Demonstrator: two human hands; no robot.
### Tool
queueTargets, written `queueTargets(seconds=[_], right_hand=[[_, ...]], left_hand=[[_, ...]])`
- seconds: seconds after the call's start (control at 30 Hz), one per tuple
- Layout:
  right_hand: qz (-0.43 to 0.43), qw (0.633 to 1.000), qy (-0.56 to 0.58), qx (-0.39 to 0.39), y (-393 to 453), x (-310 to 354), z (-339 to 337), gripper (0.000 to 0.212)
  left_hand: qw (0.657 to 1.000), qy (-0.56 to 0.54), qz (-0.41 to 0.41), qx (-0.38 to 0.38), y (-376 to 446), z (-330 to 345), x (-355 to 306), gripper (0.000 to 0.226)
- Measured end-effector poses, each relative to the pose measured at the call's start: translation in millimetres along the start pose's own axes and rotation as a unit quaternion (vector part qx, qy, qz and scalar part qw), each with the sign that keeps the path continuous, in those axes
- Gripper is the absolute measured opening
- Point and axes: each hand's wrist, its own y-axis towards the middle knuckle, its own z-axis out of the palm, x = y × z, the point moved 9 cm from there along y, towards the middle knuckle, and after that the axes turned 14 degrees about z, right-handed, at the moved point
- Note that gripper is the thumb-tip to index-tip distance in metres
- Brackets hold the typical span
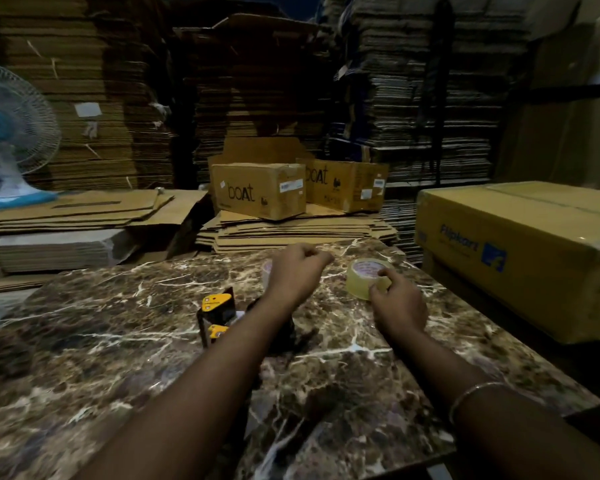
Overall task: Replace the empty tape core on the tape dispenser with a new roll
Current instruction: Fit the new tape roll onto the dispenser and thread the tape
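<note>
Your right hand (397, 303) grips the new tape roll (367, 277) on the marble table (118, 341); your left hand (296, 268) is curled shut — seemingly empty — beyond the dispenser (217, 315).

On the marble bench (118, 341), the right hand (397, 306) grips a clear tape roll (366, 277); left of the roll, the left hand (296, 268) hovers curled above the black-and-yellow dispenser (217, 315).
</note>
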Motion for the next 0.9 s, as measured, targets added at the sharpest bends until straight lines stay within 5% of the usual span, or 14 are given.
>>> queueTargets(seconds=[0.2, 0.5, 0.7, 0.9], right_hand=[[-0.047, 0.993, -0.095, 0.047, 0.3, 7.0, 13.6, 0.052], [-0.062, 0.988, -0.135, 0.05, 6.6, 6.7, 25.4, 0.046], [-0.066, 0.997, -0.016, 0.048, 6.8, 6.9, 15.3, 0.04], [-0.056, 0.99, 0.105, 0.069, 9.0, 4.7, 3.8, 0.04]], left_hand=[[0.993, -0.007, -0.11, -0.031, -3.9, 64.8, 41.3, 0.02], [0.988, -0.016, -0.064, -0.136, -24.1, 70.8, 74.3, 0.011], [0.987, -0.048, -0.063, -0.141, -20.4, 74.7, 91.5, 0.011], [0.959, -0.195, -0.129, -0.157, -20.6, 78.7, 105.4, 0.027]])
